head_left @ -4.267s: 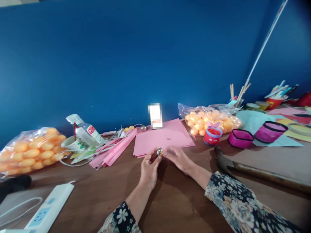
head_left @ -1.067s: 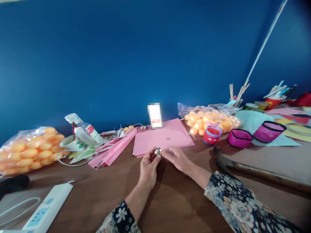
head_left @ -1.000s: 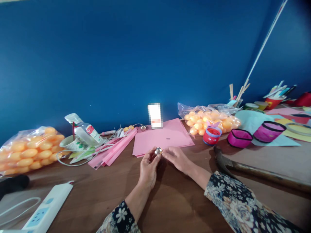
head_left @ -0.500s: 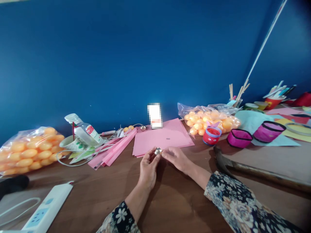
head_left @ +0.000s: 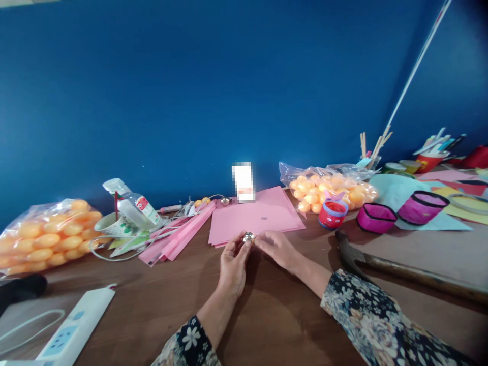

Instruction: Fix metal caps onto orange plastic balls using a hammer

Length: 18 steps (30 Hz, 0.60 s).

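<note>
A small, round, shiny metal bell (head_left: 249, 238) is held up just in front of the pink paper stack. My left hand (head_left: 233, 264) pinches it from the left between thumb and fingers. At its right side, the fingertips of my right hand (head_left: 280, 251) are closed together against its edge. Pink paper sheets (head_left: 253, 211) lie right behind both hands, with a small dark mark on the top one. Another shiny round bell (head_left: 225, 201) sits at the paper's far left corner.
Bags of orange balls stand at left (head_left: 48, 239) and right (head_left: 328, 188). A hammer (head_left: 396, 264) lies beside my right sleeve, a power strip (head_left: 76, 325) at lower left. Pink strips (head_left: 183, 234), a bottle (head_left: 137, 203), a red cup (head_left: 333, 213) and purple bands (head_left: 376, 217) lie around.
</note>
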Each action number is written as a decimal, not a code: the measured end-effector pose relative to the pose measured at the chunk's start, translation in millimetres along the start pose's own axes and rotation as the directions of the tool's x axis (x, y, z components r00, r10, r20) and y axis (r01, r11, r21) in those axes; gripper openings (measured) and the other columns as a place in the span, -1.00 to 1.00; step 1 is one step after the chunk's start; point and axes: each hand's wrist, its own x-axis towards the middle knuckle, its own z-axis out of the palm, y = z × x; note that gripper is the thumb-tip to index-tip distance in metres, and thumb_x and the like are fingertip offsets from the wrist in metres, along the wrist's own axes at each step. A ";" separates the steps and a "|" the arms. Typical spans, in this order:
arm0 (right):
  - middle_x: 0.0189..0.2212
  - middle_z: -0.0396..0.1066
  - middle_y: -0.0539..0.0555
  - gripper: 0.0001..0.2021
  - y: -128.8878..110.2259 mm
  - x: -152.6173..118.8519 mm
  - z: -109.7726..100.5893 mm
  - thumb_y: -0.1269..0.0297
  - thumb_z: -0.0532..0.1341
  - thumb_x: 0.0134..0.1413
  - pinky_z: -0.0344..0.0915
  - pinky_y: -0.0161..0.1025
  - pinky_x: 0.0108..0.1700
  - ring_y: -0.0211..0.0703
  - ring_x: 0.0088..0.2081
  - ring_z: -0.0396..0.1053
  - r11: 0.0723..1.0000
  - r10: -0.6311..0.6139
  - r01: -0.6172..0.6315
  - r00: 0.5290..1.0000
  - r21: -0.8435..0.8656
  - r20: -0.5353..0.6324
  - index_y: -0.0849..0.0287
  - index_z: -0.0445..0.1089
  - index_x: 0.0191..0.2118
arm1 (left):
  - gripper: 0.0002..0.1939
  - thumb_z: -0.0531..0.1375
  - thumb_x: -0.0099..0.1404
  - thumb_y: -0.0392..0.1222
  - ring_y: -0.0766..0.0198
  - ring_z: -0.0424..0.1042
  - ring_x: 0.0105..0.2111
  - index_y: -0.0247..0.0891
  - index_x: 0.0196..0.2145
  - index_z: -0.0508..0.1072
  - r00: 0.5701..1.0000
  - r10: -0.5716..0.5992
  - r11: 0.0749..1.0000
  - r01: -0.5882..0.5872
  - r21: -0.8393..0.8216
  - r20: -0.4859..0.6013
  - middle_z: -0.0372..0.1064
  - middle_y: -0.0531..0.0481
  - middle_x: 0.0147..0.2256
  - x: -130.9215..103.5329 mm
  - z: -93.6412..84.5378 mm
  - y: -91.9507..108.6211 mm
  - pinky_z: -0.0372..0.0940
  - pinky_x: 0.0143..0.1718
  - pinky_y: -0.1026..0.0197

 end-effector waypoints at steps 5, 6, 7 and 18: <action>-0.54 0.34 -0.01 -0.72 1.5 0.4 -0.3 0.10 0.17 -0.02 0.19 -0.32 -0.39 -0.27 -0.47 0.24 1.000 -0.006 0.006 1.000 0.014 0.008 0.26 0.37 -0.44 | -0.63 0.28 0.00 -0.27 0.26 0.39 -0.17 -0.25 -0.17 0.42 1.000 -0.005 1.000 0.006 0.006 -0.009 0.44 -0.04 -0.21 1.2 0.4 0.2 0.13 0.03 0.11; -0.54 0.34 -0.01 -0.72 1.7 0.4 -0.4 0.10 0.17 -0.02 0.18 -0.32 -0.39 -0.27 -0.47 0.24 1.000 -0.006 0.006 1.000 0.019 0.010 0.26 0.37 -0.44 | -0.63 0.28 0.01 -0.28 0.26 0.39 -0.17 -0.25 -0.17 0.42 1.000 -0.004 1.000 0.004 0.005 -0.006 0.44 -0.04 -0.21 1.5 0.3 0.1 0.13 0.03 0.11; -0.53 0.34 -0.02 -0.72 1.8 0.4 -0.4 0.10 0.17 -0.02 0.18 -0.32 -0.38 -0.27 -0.47 0.24 1.000 -0.007 0.006 1.000 0.023 0.011 0.26 0.37 -0.44 | -0.63 0.28 0.01 -0.28 0.26 0.39 -0.16 -0.26 -0.16 0.41 1.000 -0.001 1.000 0.001 0.004 -0.002 0.44 -0.05 -0.20 1.7 0.1 -0.1 0.12 0.03 0.10; -0.54 0.33 -0.02 -0.73 0.5 -0.2 -0.6 0.10 0.17 0.00 0.19 -0.35 -0.39 -0.29 -0.47 0.24 1.000 -0.022 0.021 1.000 0.019 0.020 0.26 0.36 -0.44 | -0.58 0.29 -0.01 -0.27 0.23 0.38 -0.13 -0.25 -0.13 0.39 1.000 -0.003 1.000 0.004 0.017 -0.019 0.43 -0.07 -0.17 0.4 1.6 1.4 0.15 0.02 0.13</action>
